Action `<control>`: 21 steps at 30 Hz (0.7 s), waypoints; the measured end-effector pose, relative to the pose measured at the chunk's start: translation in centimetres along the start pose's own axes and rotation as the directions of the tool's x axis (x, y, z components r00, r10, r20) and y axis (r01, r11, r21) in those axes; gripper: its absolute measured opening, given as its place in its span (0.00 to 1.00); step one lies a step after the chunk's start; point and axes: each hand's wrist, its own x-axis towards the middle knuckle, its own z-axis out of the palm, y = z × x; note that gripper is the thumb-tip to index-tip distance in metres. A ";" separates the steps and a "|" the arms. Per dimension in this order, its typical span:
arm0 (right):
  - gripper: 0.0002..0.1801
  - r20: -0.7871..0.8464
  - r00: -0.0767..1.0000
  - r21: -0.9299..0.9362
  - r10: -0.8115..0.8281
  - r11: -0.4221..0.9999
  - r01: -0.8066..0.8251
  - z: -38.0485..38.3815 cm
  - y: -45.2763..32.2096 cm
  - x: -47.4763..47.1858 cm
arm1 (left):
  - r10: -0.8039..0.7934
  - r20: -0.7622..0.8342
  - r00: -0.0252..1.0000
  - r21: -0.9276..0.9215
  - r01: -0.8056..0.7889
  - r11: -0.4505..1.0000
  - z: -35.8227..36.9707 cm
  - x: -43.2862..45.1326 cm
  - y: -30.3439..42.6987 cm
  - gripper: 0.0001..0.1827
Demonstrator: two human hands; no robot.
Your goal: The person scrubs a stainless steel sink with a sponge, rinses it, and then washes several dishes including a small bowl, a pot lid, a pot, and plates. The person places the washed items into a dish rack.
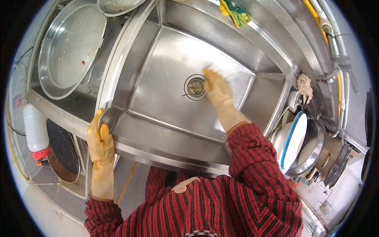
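My left hand [101,142], in a cream-and-yellow rubber glove, grips a round metal drain cover [108,119] over the front rim of a stainless steel sink [174,49]. The matching glove on my right hand [216,89] is blurred at the fingertips. This hand is low in the basin, just right of the round drain opening [196,87]. Whether it touches the steel or has anything under the fingers cannot be told. Bits of dark residue lie in the drain, and a thin green scrap [185,95] sits at its edge.
A large round metal pan [74,50] fills much of the left basin. A green-and-yellow cloth [237,14] hangs on the far rim. White plates [296,142] and steel pans stand at the right. Left of the sink are a white bottle [35,127] and a dark pan [63,151].
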 end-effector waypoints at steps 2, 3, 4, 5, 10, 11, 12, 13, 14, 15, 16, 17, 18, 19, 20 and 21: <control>0.22 0.224 0.973 0.019 0.050 0.998 -0.055 -0.6 -2.4 -1.5 | -0.009 0.038 0.999 -0.022 0.010 1.000 -0.2 0.4 0.3 0.27; 0.22 0.305 0.952 0.035 -0.004 0.999 -0.007 -1.3 -3.1 -2.3 | -0.004 0.044 0.999 -0.031 0.006 0.999 -0.3 0.6 0.3 0.27; 0.22 0.319 0.933 0.078 0.167 0.976 -0.201 -2.3 -3.2 -2.8 | -0.013 0.035 0.999 -0.036 0.014 0.999 -0.4 0.5 0.5 0.26; 0.22 0.319 0.907 0.148 0.273 0.931 -0.333 -3.2 -3.0 -3.4 | -0.039 0.044 0.998 -0.036 0.040 0.999 -0.4 0.6 0.5 0.26; 0.23 0.420 0.865 0.293 0.274 0.861 -0.415 -1.2 -5.4 -7.5 | -0.012 0.000 1.000 -0.013 0.012 1.000 -0.1 0.3 0.5 0.23; 0.23 0.420 0.897 0.334 0.135 0.896 -0.292 1.0 -7.3 -8.6 | 0.013 -0.030 0.999 -0.021 -0.013 1.000 0.0 0.2 0.5 0.23; 0.24 0.526 0.849 0.635 0.043 0.644 -0.426 2.5 -8.7 -9.8 | 0.006 -0.038 0.999 -0.015 -0.007 1.000 0.1 0.2 0.5 0.22; 0.26 0.545 0.836 0.631 -0.069 0.690 -0.354 4.8 -9.9 -8.7 | -0.013 -0.024 1.000 -0.023 0.013 1.000 0.1 0.2 0.5 0.22; 0.26 0.547 0.837 0.632 0.007 0.652 -0.419 5.8 -9.5 -7.6 | -0.023 -0.011 1.000 -0.015 0.022 1.000 0.1 0.2 0.5 0.21; 0.27 0.609 0.788 0.586 0.086 0.621 -0.521 6.8 -9.5 -6.9 | -0.021 -0.024 0.999 0.000 0.021 1.000 0.0 0.3 0.6 0.21; 0.27 0.518 0.842 0.611 0.154 0.622 -0.489 7.0 -8.9 -6.4 | 0.006 -0.024 1.000 -0.015 -0.006 1.000 0.1 0.3 0.6 0.21; 0.27 0.441 0.871 0.621 0.215 0.628 -0.469 6.9 -8.1 -6.0 | -0.007 -0.018 1.000 -0.012 0.007 1.000 0.0 0.3 0.6 0.21; 0.26 0.285 0.924 0.665 0.253 0.643 -0.381 6.5 -7.4 -6.3 | -0.025 -0.013 1.000 -0.014 0.024 1.000 0.0 0.3 0.6 0.21; 0.26 0.415 0.880 0.614 0.232 0.643 -0.459 5.8 -6.5 -6.7 | -0.025 -0.017 1.000 -0.009 0.025 1.000 0.0 0.3 0.6 0.21; 0.25 0.468 0.863 0.602 0.187 0.648 -0.467 5.3 -6.5 -8.2 | -0.053 -0.010 0.999 -0.041 0.052 0.998 0.0 0.3 0.6 0.21; 0.25 0.559 0.806 0.539 0.194 0.654 -0.531 4.8 -6.5 -9.8 | -0.057 -0.003 0.998 -0.032 0.057 0.998 0.0 0.2 0.6 0.21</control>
